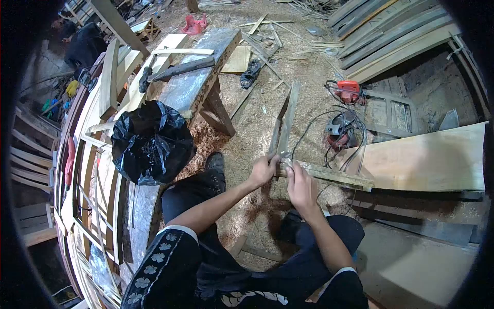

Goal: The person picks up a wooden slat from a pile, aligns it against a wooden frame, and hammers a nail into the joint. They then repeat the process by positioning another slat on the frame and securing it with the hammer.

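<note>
My left hand (262, 170) is closed, fingertips brought together near the end of a narrow wooden strip (329, 174) that runs off to the right. Close beside it, my right hand (302, 189) pinches a small pale grey piece (286, 159), too small to name. Both hands meet at this piece, and the left fingertips seem to touch it too. Just beyond them, a pair of narrow wooden slats (286, 121) stands in a slim V shape. How the slats and the strip join is hidden by my fingers.
On my left, a black plastic bag (152, 144) sits by a worn bench (198, 72) carrying a hammer (175, 69). Corded power tools (343, 129) lie right of the slats, near a wide plank (419, 159). Stacked boards (396, 38) stand behind. Shavings cover the floor.
</note>
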Demonstrator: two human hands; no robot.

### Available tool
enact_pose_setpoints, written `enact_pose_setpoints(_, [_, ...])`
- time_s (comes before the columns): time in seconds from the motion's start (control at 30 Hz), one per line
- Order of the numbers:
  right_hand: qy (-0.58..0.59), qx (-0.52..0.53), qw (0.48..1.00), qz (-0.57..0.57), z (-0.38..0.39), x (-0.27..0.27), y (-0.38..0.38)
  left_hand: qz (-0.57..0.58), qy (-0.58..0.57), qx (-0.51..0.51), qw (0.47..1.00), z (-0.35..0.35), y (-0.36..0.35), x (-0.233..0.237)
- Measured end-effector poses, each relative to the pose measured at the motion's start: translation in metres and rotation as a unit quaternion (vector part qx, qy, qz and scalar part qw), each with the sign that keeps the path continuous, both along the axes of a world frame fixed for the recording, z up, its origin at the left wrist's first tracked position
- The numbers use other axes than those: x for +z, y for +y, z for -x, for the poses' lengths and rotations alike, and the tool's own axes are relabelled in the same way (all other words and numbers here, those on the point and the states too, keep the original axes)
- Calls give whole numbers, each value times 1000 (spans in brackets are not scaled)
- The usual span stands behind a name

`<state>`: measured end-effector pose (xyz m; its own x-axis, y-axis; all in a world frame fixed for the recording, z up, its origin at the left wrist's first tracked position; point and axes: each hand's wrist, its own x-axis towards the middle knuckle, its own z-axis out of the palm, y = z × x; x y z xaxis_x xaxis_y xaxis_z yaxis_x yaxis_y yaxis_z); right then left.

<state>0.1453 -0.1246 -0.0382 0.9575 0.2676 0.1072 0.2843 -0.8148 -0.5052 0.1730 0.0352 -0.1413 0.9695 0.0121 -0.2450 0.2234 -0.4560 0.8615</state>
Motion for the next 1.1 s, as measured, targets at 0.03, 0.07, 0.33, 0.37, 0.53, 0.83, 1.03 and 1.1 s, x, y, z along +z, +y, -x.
enact_pose_setpoints(0.03, [-3, 5, 1000, 0, -2, 2, 2, 0, -3, 5, 1000, -3, 1, -2])
enact_pose_setpoints(0.07, [-38, -3, 998, -40, -2, 4, 3, 5, -7, 14, 1000, -2, 0, -5])
enact_pose_setpoints(0.33, [-81, -27, 993, -85, 1, 8, 2, 9, -28, 39, 999, 3, -4, -6])
enact_pose_setpoints(0.37, [-78, -30, 993, -84, 3, 7, 1, 9, -25, 36, 999, 5, -5, -5])
enact_pose_setpoints(0.53, [-59, -9, 998, -19, 1, -1, 1, 24, 19, 8, 999, 0, -1, 12])
enact_pose_setpoints(0.83, [-75, -7, 996, -55, -2, 1, 1, 52, 5, 17, 998, -1, -1, 1])
enact_pose_setpoints(1.03, [20, -6, 1000, -1, 3, -7, 0, 30, 29, 5, 999, 1, -2, 19])
enact_pose_setpoints(1.1, [-109, -17, 990, -88, 1, -6, 0, 26, -10, 18, 999, -4, 0, 4])
